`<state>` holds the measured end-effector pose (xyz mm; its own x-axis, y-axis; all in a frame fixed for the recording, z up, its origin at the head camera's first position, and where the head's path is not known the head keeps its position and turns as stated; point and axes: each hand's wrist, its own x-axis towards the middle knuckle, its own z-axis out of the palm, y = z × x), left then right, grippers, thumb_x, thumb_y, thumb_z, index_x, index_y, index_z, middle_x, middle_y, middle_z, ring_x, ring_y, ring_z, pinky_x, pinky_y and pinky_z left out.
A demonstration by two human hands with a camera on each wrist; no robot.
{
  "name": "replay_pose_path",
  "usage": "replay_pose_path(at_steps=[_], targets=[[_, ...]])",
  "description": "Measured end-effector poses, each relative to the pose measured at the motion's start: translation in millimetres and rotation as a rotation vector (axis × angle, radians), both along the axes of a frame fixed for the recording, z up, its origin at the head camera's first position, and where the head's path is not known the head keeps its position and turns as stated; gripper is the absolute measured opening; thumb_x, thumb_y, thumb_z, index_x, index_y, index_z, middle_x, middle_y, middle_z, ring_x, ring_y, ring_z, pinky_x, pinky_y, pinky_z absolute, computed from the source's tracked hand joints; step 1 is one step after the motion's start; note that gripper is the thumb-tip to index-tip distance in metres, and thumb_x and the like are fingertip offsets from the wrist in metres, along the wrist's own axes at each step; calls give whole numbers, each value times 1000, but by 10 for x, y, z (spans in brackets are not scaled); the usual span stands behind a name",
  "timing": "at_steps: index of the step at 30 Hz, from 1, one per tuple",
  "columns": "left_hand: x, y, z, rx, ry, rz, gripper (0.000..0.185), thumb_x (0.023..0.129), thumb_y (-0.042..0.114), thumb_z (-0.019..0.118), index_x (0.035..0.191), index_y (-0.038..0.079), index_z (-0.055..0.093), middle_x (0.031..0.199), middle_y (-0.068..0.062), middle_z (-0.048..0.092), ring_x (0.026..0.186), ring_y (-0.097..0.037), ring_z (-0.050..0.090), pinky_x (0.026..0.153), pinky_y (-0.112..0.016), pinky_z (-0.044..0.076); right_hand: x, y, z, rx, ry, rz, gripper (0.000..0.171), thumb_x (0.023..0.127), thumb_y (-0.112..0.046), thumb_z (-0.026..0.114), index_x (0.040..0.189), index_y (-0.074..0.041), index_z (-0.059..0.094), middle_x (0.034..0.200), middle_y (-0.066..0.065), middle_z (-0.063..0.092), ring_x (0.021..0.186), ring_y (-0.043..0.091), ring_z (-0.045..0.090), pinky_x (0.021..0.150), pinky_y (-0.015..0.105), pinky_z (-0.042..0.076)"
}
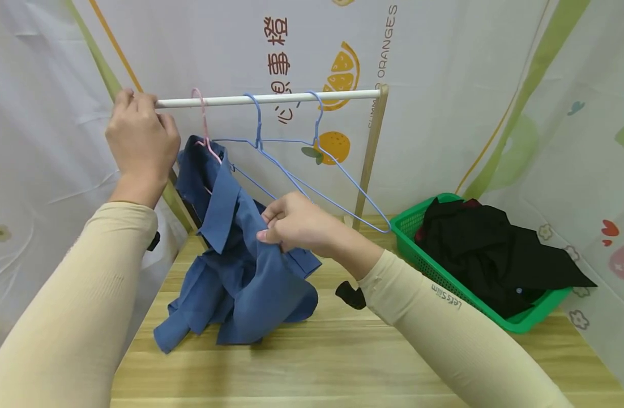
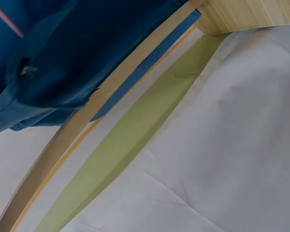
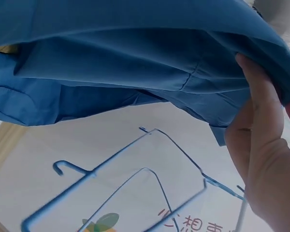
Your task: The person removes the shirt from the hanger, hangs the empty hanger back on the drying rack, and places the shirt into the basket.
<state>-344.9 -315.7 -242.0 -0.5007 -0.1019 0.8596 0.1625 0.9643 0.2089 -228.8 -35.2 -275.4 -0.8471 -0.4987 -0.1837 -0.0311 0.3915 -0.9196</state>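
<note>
Here the left hand (image 1: 141,141) is up at the left end of the white rail (image 1: 271,99), its fingers curled over the bar and gripping it. Just to its right a pink hanger (image 1: 204,127) hooks over the rail and carries a blue shirt (image 1: 240,260), whose lower part slumps in folds onto the wooden table (image 1: 342,362) below both hands. The right hand (image 1: 296,224) is lower and nearer the person, pinching a fold of the shirt's fabric between thumb and fingers; the right wrist view shows the fingers (image 3: 261,111) pressed up against the cloth. Just beyond that hand two blue wire hangers (image 1: 302,170) hang bare on the rail, slanting down to the right. Well off to the right of the right hand a green basket (image 1: 414,221) sits on the table, holding dark clothes (image 1: 495,249)
</note>
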Motion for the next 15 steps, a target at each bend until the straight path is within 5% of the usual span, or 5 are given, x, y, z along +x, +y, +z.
replay_pose_path(at_steps=[6, 11, 15], targets=[[23, 7, -7, 1, -6, 2, 35, 104, 9, 45, 119, -13, 68, 121, -30, 73, 136, -42, 60, 105, -67, 54, 64, 105, 121, -70, -13, -10, 19, 98, -4, 73, 113, 4, 66, 90, 4, 57, 80, 15, 59, 70, 25, 55], [25, 4, 2, -1, -9, 12, 37, 105, 11, 43, 120, -12, 68, 122, -30, 73, 135, -41, 61, 105, -67, 54, 162, 215, 217, -45, 28, 0, 10, 98, -5, 72, 97, -1, 62, 82, 1, 52, 73, 14, 54, 66, 24, 52], [19, 3, 22, -4, 3, 2, 36, 104, 11, 45, 119, -12, 69, 121, -30, 74, 136, -42, 61, 104, -68, 54, 267, 336, 293, -24, 62, 18, 9, 98, -5, 71, 99, -1, 63, 80, 2, 54, 69, 14, 51, 66, 24, 48]])
